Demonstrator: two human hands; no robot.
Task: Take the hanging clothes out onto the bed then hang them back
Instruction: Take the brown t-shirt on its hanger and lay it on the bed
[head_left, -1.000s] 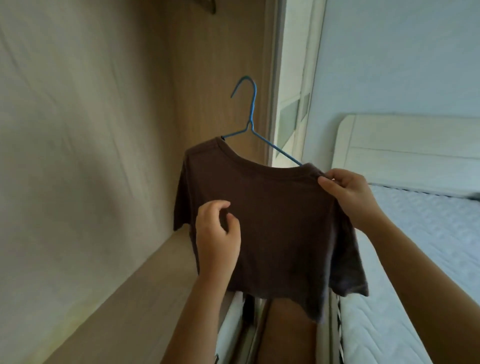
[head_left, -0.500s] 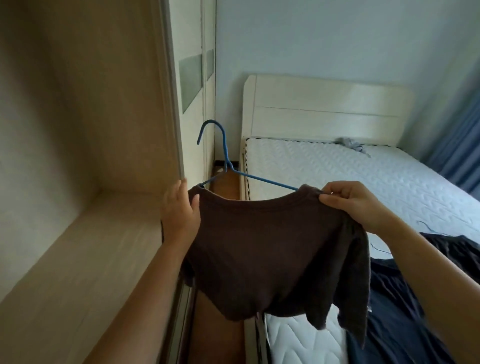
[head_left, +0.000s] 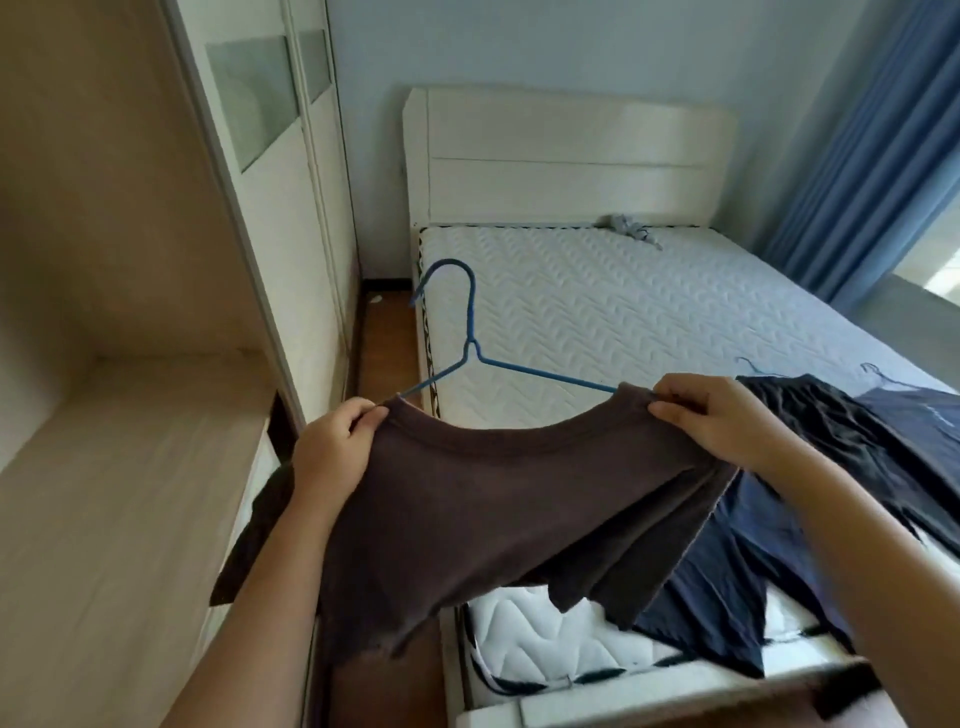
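A brown t-shirt (head_left: 493, 514) hangs on a blue wire hanger (head_left: 470, 332), held out over the gap between wardrobe and bed. My left hand (head_left: 332, 447) grips its left shoulder and my right hand (head_left: 722, 415) pinches its right shoulder. The hanger's hook points up and away over the white mattress (head_left: 623, 317). Dark navy and black clothes (head_left: 831, 467) lie spread on the mattress at the right, under my right forearm, with hanger hooks sticking out.
The open wooden wardrobe (head_left: 130, 467) with its bare shelf fills the left side, its sliding door (head_left: 270, 182) behind. A white headboard (head_left: 571, 161) stands at the back, blue curtains (head_left: 883, 156) at the right. A small grey item (head_left: 628, 228) lies near the headboard.
I have turned from the wardrobe towards the bed, carrying the brown t-shirt on its hanger lower and rightward. My left hand moved from the shirt's front to its left shoulder.
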